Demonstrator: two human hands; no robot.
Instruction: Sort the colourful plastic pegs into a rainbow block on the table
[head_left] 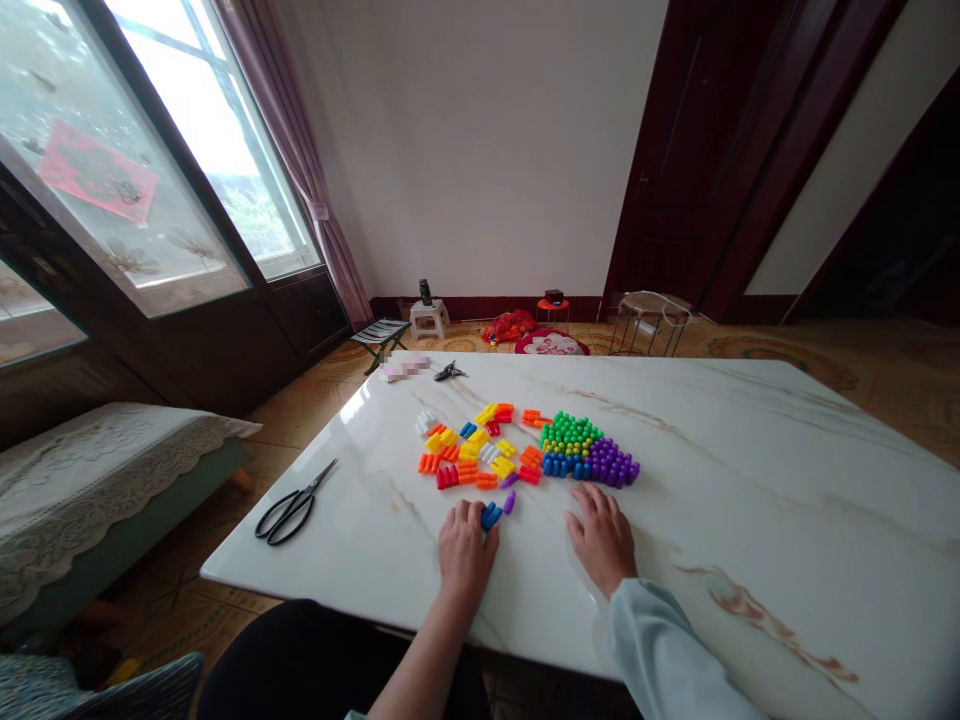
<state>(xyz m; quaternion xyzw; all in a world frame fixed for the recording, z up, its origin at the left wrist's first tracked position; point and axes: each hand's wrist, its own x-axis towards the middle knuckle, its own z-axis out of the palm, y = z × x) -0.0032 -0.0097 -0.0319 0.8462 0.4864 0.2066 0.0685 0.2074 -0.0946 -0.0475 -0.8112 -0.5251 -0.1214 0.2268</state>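
Observation:
My left hand [466,548] is closed around a few small blue plastic pieces [491,516] at the near side of the table. A single purple piece [510,502] lies just beyond its fingertips. My right hand [604,535] rests on the tabletop with fingers apart and nothing visible in it. Beyond its fingertips stand tightly grouped purple pieces [615,464], beside blue pieces [566,466] and green pieces [571,430]. To the left lie loose clusters of orange pieces [467,473], yellow pieces [503,467], red pieces [448,477] and white pieces [425,423].
Black-handled scissors [295,510] lie on the marble-patterned table [735,480] at the left. A dark clip-like tool [450,371] is near the far edge. Stools [429,318] stand by the wall, and a cloth-covered bench [112,480] is at the left.

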